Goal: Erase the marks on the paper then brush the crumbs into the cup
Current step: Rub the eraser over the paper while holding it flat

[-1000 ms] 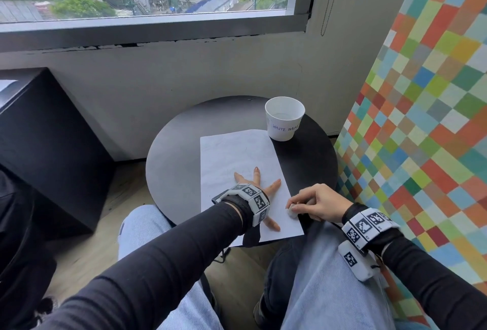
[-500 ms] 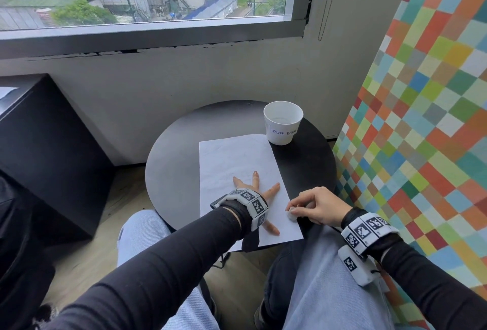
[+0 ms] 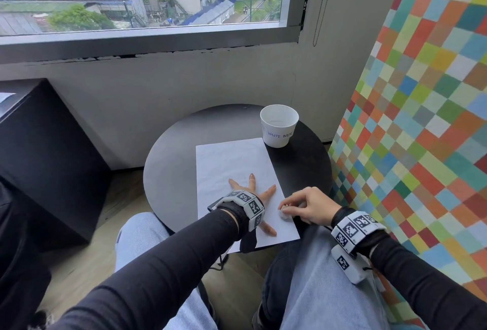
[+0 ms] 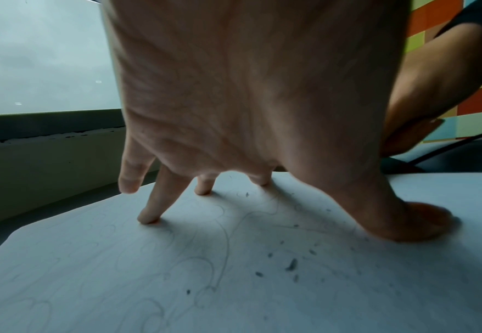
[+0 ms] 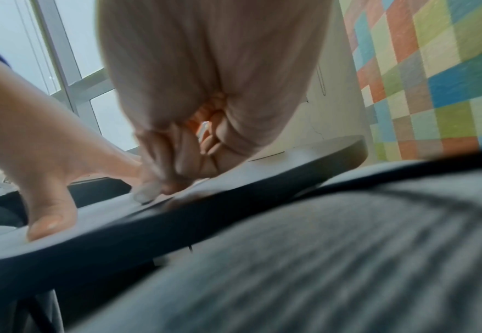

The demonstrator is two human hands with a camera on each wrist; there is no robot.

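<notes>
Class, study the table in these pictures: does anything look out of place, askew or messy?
Two things. The paper lies askew, and its near corner overhangs the round table edge. Dark eraser crumbs are scattered on the sheet beside the left hand, none yet in the cup. Faint pencil marks remain.

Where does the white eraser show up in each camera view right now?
Head: the eraser is low and right of centre, pinched by the right hand on the paper's near right edge.
Left wrist: not in view.
Right wrist: left of centre, at the fingertips.
Shared landmark: the left hand's thumb.
</notes>
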